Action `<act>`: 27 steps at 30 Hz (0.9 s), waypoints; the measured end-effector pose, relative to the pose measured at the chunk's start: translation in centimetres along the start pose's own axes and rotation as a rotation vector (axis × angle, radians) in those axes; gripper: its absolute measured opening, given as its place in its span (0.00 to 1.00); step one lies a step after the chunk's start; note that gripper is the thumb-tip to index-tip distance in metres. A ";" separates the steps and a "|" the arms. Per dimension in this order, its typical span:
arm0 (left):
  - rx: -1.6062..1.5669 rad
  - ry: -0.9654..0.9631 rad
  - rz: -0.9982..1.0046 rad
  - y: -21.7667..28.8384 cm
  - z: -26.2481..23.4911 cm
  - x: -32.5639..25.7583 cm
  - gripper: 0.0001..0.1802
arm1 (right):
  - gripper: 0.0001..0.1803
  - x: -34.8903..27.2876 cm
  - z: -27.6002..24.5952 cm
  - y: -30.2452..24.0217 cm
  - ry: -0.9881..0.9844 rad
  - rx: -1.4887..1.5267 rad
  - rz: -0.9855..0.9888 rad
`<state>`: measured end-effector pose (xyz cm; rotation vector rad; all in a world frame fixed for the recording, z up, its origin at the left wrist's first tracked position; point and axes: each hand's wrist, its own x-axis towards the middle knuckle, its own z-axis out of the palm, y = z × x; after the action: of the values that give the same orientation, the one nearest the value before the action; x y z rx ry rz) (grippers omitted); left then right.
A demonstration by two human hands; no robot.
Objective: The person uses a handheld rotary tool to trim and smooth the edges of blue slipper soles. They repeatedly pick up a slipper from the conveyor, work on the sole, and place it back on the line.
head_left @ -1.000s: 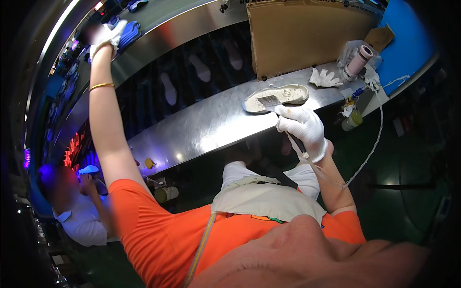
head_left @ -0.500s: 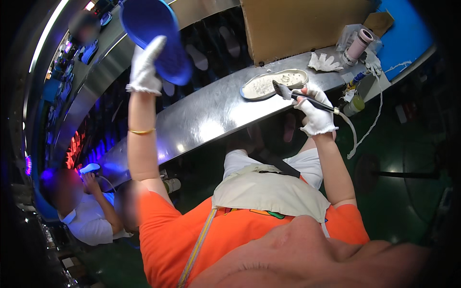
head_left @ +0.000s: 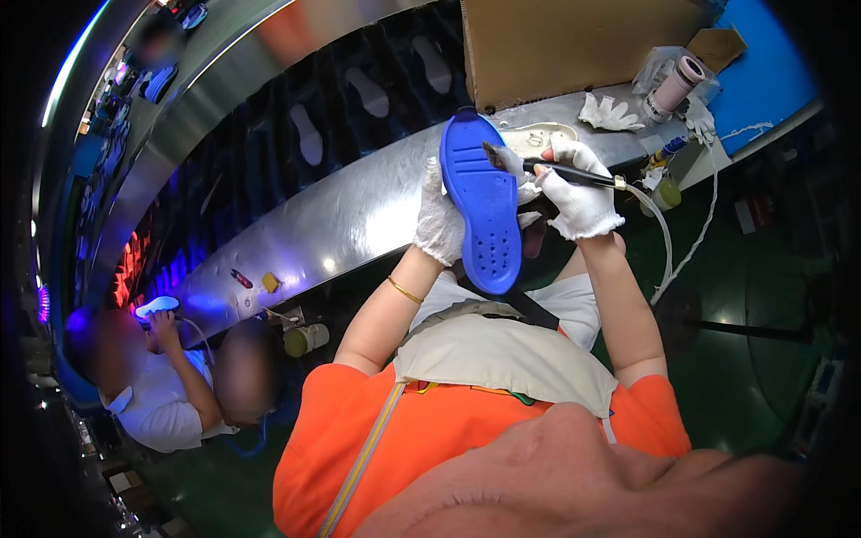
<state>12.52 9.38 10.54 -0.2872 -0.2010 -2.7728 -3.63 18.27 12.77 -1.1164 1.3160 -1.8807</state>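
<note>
A blue shoe sole [head_left: 484, 206] stands in front of me, its ribbed end away from me and its end with small holes towards me. My gloved left hand [head_left: 439, 220] is closed round its left edge. In my gloved right hand [head_left: 577, 193] is a black-handled brush [head_left: 574, 173] fed by a pale hose [head_left: 662, 229]. The dark bristles lie over the sole's right edge near its ribbed end; whether they touch cannot be made out. Behind the sole a cream shoe sole [head_left: 547, 136] rests on the metal ledge, partly hidden.
Beyond the metal ledge [head_left: 332, 220] runs a dark conveyor carrying pale insoles [head_left: 366, 92]. A cardboard sheet [head_left: 574, 49] stands behind. To the right are a white glove [head_left: 610, 114], a pink bottle [head_left: 674, 88] and a yellow-green container [head_left: 665, 193]. Two people [head_left: 166, 394] sit at far left.
My left hand has brought the blue sole from over the conveyor, at upper left, down and right to in front of me. The brush has shifted slightly left, to the sole's edge.
</note>
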 end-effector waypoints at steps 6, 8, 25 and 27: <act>0.195 0.240 0.113 -0.5 -1.2 -0.1 0.43 | 0.08 0.5 1.6 -1.9 -0.102 -0.464 -0.458; 0.314 0.373 0.190 -0.9 -0.5 0.0 0.43 | 0.11 0.4 1.6 -3.0 -0.354 -0.528 -0.626; 0.504 0.366 0.346 -3.6 -1.1 0.9 0.41 | 0.10 -1.9 3.7 -0.6 0.038 -0.060 -0.082; 0.438 0.311 0.321 -3.2 -1.6 0.6 0.40 | 0.09 -2.3 3.2 -0.8 -0.043 -0.016 -0.052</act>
<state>10.54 11.90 8.79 0.2042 -0.6094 -2.3375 0.28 19.03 13.31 -1.2033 1.2915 -1.8762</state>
